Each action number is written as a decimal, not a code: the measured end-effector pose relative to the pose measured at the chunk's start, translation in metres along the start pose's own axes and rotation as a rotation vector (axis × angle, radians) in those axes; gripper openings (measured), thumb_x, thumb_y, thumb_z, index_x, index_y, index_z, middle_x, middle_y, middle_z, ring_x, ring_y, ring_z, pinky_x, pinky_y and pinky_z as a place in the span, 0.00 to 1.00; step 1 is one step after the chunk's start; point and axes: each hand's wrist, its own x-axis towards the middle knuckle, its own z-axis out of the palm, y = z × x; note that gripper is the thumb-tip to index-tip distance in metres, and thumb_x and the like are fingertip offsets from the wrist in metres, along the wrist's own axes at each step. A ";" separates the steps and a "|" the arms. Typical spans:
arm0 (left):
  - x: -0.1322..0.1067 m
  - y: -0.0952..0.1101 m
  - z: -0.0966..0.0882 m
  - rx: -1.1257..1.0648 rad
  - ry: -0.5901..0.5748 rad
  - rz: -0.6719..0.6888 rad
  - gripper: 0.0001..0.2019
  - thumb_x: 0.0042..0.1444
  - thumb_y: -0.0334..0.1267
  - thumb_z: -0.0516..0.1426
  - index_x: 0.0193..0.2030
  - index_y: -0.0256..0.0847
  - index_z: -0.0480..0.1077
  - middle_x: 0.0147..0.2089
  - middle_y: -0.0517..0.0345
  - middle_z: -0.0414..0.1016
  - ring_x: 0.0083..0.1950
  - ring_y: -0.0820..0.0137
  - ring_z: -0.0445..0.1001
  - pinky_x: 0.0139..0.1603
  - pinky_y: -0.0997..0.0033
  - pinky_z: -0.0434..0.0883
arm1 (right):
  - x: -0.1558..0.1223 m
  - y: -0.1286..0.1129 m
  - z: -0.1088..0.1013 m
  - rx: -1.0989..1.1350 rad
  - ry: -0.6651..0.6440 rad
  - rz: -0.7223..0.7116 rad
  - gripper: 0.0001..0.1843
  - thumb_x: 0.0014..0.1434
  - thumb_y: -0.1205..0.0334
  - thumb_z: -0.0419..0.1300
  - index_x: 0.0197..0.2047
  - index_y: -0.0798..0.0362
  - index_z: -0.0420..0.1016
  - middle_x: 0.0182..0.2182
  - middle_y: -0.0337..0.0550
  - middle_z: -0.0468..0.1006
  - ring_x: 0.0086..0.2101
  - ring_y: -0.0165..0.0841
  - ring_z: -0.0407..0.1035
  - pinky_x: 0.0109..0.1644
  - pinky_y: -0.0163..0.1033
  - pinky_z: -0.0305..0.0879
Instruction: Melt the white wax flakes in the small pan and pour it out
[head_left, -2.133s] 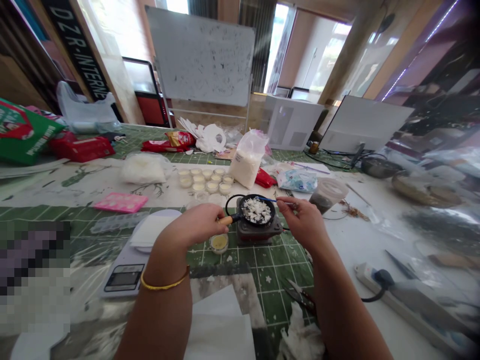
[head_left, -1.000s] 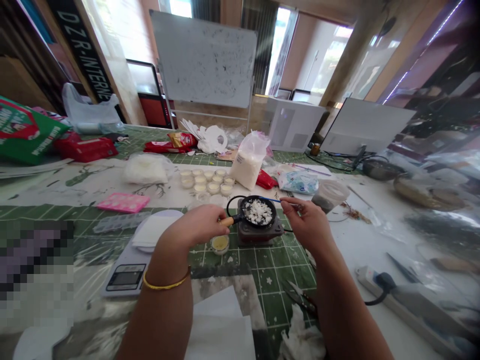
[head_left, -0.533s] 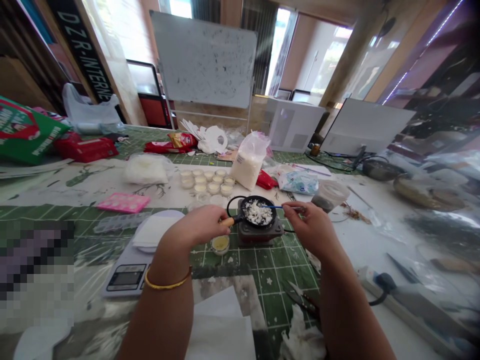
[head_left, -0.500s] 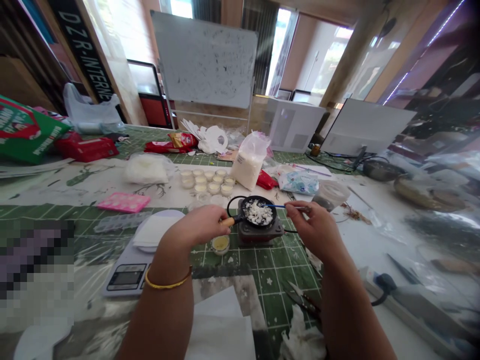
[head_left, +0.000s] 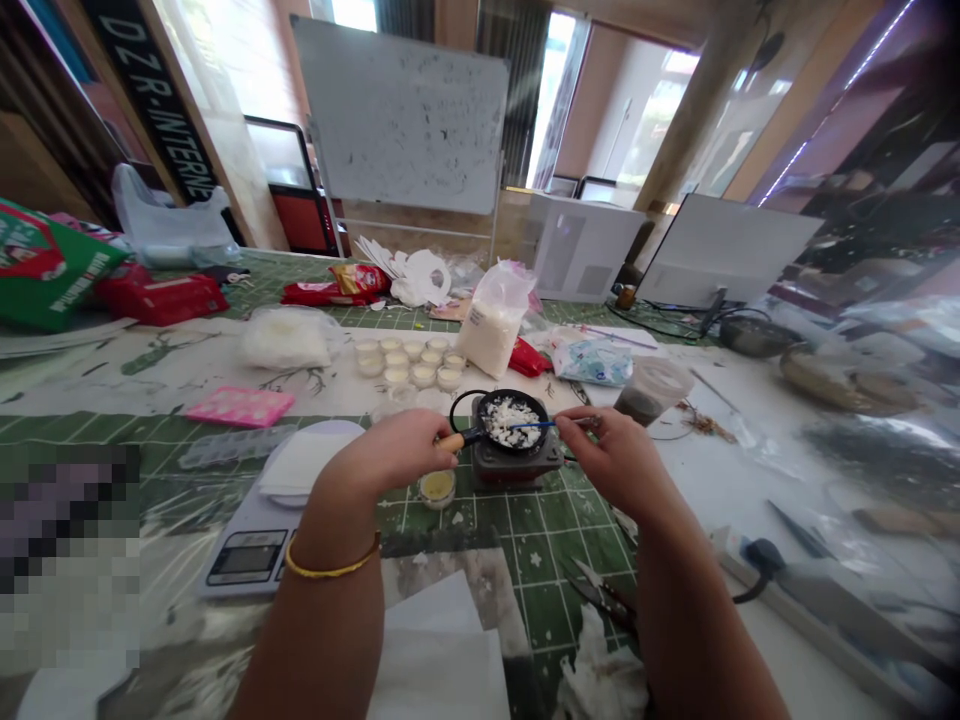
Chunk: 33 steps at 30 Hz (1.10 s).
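Now the small black pan (head_left: 504, 420) sits on a compact electric hot plate (head_left: 516, 468), its heap of white flakes (head_left: 504, 420) filling the middle. The left hand (head_left: 397, 450) is closed around the pan's wooden handle (head_left: 450, 441), a firm wrap with the fingers curled over. The right hand (head_left: 611, 460) makes a narrow pinch on a thin blue stick (head_left: 536, 424), whose tip now lies over the flakes. A moment earlier that tip sat nearer the far rim and the right hand further out; it has since come lower and closer to the pan. The pan itself has barely shifted.

Just below the pan, beside the left hand, stands a small glass jar of yellow contents (head_left: 437, 488). Beyond it are rows of little cups of pale wax (head_left: 405, 365) and a bag of white granules (head_left: 489, 335). A digital scale (head_left: 247, 558) lies to the left, a clear tub with dark contents (head_left: 652, 390) to the right, and scissors (head_left: 596, 592) lie on the green cutting mat (head_left: 540, 560) near the right forearm
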 end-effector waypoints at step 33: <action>0.000 0.000 0.001 0.018 0.001 0.009 0.12 0.47 0.46 0.51 0.26 0.39 0.64 0.29 0.57 0.69 0.30 0.70 0.66 0.26 0.72 0.55 | -0.001 -0.001 -0.009 -0.126 0.038 0.055 0.12 0.55 0.57 0.52 0.31 0.50 0.75 0.25 0.39 0.77 0.28 0.34 0.68 0.36 0.38 0.57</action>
